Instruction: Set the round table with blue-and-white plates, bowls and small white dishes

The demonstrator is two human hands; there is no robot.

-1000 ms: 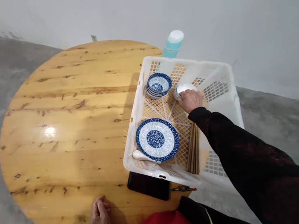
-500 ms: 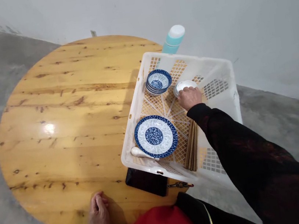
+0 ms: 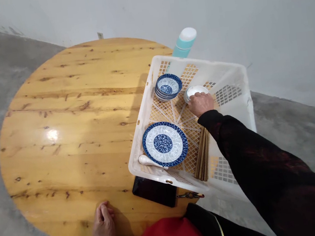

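Inside a white plastic basket (image 3: 221,73), my right hand (image 3: 201,104) has its fingers closed on the near rim of a small white bowl (image 3: 195,90), which appears to be stacked; my fingertips are partly hidden. To its left stands a stack of blue-and-white bowls (image 3: 168,85). Nearer to me lies a blue-rimmed plate (image 3: 165,144), with a white spoon (image 3: 146,160) beside its lower left edge. A bundle of wooden chopsticks (image 3: 202,156) leans along the basket's right part. My left hand (image 3: 104,223) rests on the table with curled fingers and nothing seen in it.
The basket stands on the right side of a round wooden table (image 3: 70,146), partly past its edge. Behind it rises a light-blue bottle (image 3: 184,44) with a white cap. A black tablet or phone (image 3: 154,192) and a keychain-like strap (image 3: 190,195) lie in front.
The view has shifted very slightly. My right hand stays at the white bowl, and my left hand remains in place on the table.
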